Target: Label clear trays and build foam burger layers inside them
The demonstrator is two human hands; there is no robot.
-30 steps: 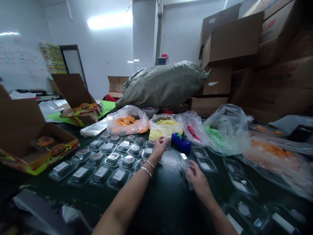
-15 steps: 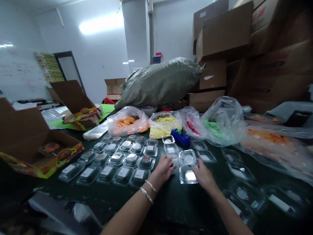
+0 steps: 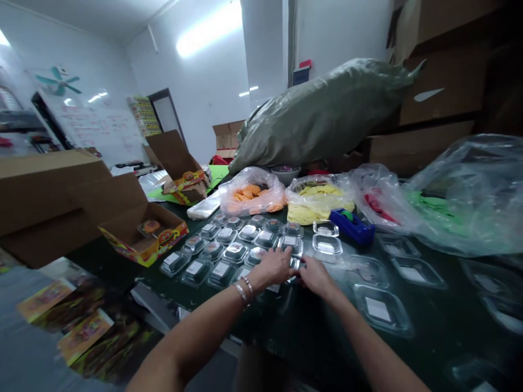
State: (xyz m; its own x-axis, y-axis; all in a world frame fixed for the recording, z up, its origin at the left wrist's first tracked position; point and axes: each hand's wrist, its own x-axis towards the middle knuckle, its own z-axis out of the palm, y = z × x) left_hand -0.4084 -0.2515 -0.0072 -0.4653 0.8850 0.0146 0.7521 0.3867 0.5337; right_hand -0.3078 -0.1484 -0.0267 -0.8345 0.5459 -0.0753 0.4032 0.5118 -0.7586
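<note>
Left grip (image 3: 275, 265) and right grip (image 3: 315, 275) were close together, with a small clear plastic box (image 3: 293, 265) between the fingertips. I could not tell if either grip was tight or loose, because the fingers hid most of the box. It sat low over the dark bench (image 3: 294, 313), at the right end of the rows of lidded boxes (image 3: 235, 251). Thin plastic like that probably bent easily, so soft fingertips on two sides and a slow, even push seemed best. Both hands had to stay level, or the box might have tipped. Those lidded boxes were packed near the left hand, so a bumped knuckle could have knocked a row crooked. On the other side, an open clear tray (image 3: 399, 314) lay near the right forearm, and a sleeve or elbow could have brushed it. Farther back stood a blue tape dispenser (image 3: 354, 228), just beside a bag of yellow pieces (image 3: 302, 212). A bag of orange pieces (image 3: 249, 193) sat left of that, and a big grey-green sack (image 3: 327, 117) loomed behind them all.
</note>
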